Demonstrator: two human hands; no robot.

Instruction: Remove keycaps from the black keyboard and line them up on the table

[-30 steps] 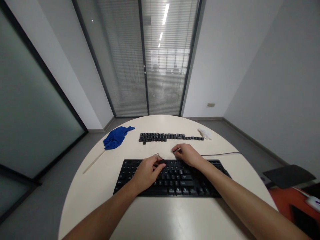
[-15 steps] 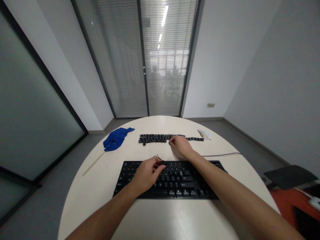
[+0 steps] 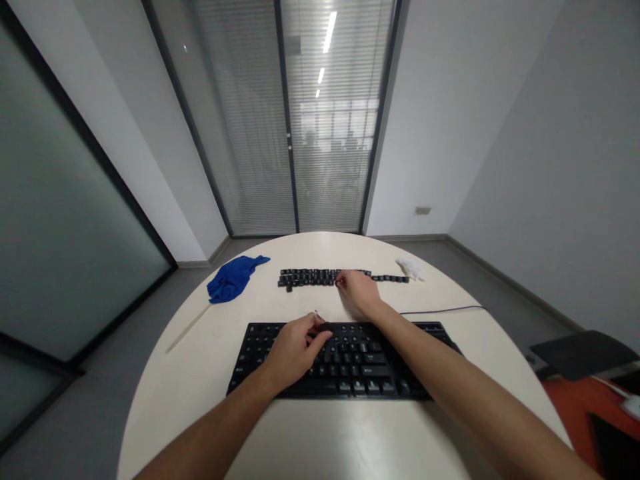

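Note:
A black keyboard (image 3: 345, 385) lies across the near part of the table, some key positions bare of caps. My left hand (image 3: 295, 343) rests over its upper middle, closed on a small dark tool (image 3: 325, 327) with a thin wire-like tip; its exact kind is unclear. Farther off, loose black keycaps (image 3: 307, 276) stand in rows. My right hand (image 3: 357, 290) reaches over the keyboard to the rows' near edge. Its thumb and fingers pinch a keycap (image 3: 339, 283), partly hidden by the fingertips. One keycap (image 3: 289, 289) sits apart below the left end.
On the left of the round white table (image 3: 185, 407) lies a blue cloth (image 3: 233, 279) with a pale stick (image 3: 189, 327) extending from it. Crumpled white tissue (image 3: 411, 269) lies at the far right. A dark cable (image 3: 445, 311) runs to the right edge. Beyond stands a glass partition with blinds (image 3: 330, 187).
My right hand has moved slightly left and away from me, bringing the pinched keycap up against the end of the near row. My left hand stays in place.

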